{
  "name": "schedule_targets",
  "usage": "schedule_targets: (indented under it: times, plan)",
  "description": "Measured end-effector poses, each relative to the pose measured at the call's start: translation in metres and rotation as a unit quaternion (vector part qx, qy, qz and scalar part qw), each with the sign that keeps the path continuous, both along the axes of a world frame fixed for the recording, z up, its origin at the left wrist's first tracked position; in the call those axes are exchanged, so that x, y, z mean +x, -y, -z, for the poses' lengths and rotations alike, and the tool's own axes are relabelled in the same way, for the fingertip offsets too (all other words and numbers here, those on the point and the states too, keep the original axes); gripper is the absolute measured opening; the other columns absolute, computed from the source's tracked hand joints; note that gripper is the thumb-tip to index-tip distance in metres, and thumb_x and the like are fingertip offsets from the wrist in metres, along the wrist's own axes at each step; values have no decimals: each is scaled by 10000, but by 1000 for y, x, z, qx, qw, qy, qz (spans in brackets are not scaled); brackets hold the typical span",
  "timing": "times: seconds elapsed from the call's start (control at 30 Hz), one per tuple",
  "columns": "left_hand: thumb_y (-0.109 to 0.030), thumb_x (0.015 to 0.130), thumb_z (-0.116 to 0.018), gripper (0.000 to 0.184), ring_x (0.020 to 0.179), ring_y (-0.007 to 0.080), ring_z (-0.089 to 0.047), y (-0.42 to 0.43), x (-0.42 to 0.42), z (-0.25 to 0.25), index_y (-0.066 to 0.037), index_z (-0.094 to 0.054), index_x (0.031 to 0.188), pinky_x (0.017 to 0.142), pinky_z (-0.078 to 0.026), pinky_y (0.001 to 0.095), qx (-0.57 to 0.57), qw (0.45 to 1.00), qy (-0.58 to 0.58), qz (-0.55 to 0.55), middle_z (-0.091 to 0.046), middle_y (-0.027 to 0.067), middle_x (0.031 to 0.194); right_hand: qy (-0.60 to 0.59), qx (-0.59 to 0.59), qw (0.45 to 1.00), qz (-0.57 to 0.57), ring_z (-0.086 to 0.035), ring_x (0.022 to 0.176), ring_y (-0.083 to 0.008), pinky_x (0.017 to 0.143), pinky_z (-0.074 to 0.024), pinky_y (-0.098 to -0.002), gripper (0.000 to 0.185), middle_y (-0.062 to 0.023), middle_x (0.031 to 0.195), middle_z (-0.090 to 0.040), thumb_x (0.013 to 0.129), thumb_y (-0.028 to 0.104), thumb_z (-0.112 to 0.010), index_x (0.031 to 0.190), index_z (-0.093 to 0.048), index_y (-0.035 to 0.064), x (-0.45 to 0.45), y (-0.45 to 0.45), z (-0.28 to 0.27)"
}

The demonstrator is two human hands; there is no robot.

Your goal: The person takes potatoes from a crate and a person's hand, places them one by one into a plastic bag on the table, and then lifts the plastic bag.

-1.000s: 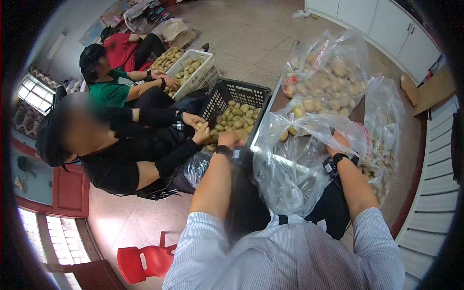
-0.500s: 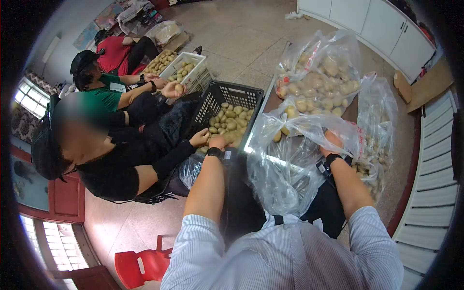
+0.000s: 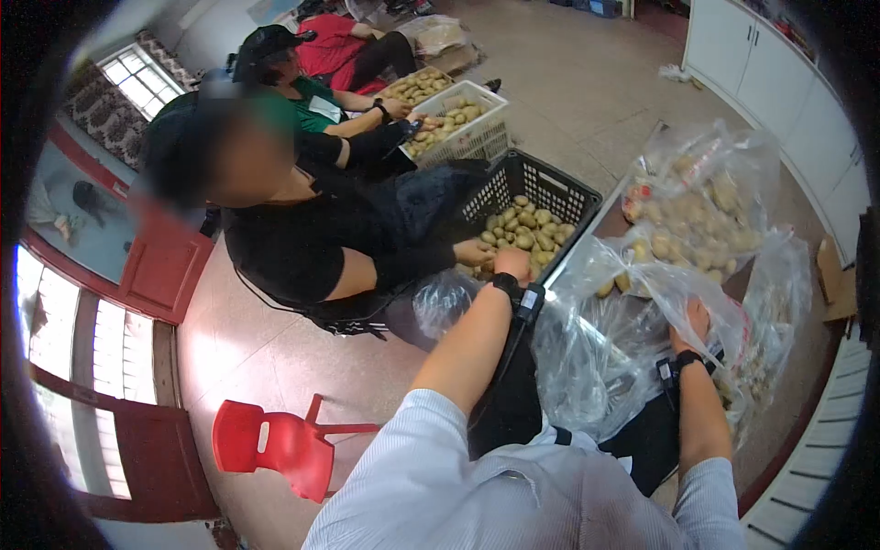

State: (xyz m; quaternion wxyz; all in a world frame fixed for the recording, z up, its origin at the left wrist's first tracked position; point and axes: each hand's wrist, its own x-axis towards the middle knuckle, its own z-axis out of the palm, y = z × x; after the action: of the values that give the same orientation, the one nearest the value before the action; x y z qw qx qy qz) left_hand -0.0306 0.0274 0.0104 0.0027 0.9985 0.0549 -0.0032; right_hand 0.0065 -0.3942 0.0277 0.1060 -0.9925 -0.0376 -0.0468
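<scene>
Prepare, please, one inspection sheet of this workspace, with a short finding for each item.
Surface: brown top, mostly covered.
Job's things: black crate partly filled with potato-like produce; filled clear bag on the brown top.
Clutter: white scrap on the floor.
Hands: left hand in the crate, its fingers hidden; right hand at crumpled clear plastic, grip unclear.
Cables: dark cord, apparently hanging beside the left forearm.
Surroundings: co-worker in black reaching into the same crate; red chair; white cabinets.
</scene>
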Motion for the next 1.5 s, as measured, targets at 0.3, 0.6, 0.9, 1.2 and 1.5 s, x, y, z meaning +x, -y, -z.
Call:
schedule_targets:
  times: [0.3, 0.6, 0.9, 1.2, 1.5]
  plan:
    - [-246, 598, -737, 126, 755, 259, -637, -3, 9, 14, -134, -704, 647, 629, -494, 380, 1, 1000, -6, 7, -667, 99, 763, 52, -8, 999, 4, -535, 953, -424, 813, -451, -496, 300, -182, 1036, -553, 778, 194, -592, 1029, -508, 53, -7, -3, 9]
    - [-138, 608, -679, 102, 698, 260, -649, -10, 15, 43, -70, -704, 680, 601, -509, 385, -164, 986, 15, 8, -668, 124, 740, 149, -26, 988, 33, -519, 1036, -381, 870, -438, -487, 395, -152, 1153, -517, 781, 265, -608, 1128, -561, 82, -15, -10, 16]
    - [-122, 661, -623, 91, 643, 259, -638, -9, 22, 53, -71, -689, 697, 560, -499, 380, -303, 949, 7, -86, -665, 114, 723, 4, 50, 998, 26, -552, 973, -410, 836, -446, -507, 362, -191, 1099, -560, 760, 231, -571, 1094, -575, 91, -35, -26, -20]
    - [-196, 674, -676, 107, 659, 288, -637, 1, -4, -21, -93, -666, 701, 590, -506, 386, -66, 991, 15, 118, -664, 137, 797, -40, 70, 996, -46, -568, 967, -402, 860, -444, -483, 363, -220, 1002, -608, 762, 247, -539, 1079, -608, 85, -28, -10, 58]
    - [-219, 884, -534, 270, 625, 254, -602, 27, 2, -31, -44, -518, 1089, 516, -526, 370, -732, 612, -53, -296, -576, 89, 904, -153, 206, 964, -73, -519, 1086, -369, 956, -392, -400, 435, -197, 1138, -570, 806, 253, -523, 1185, -514, 40, -48, -32, 15]
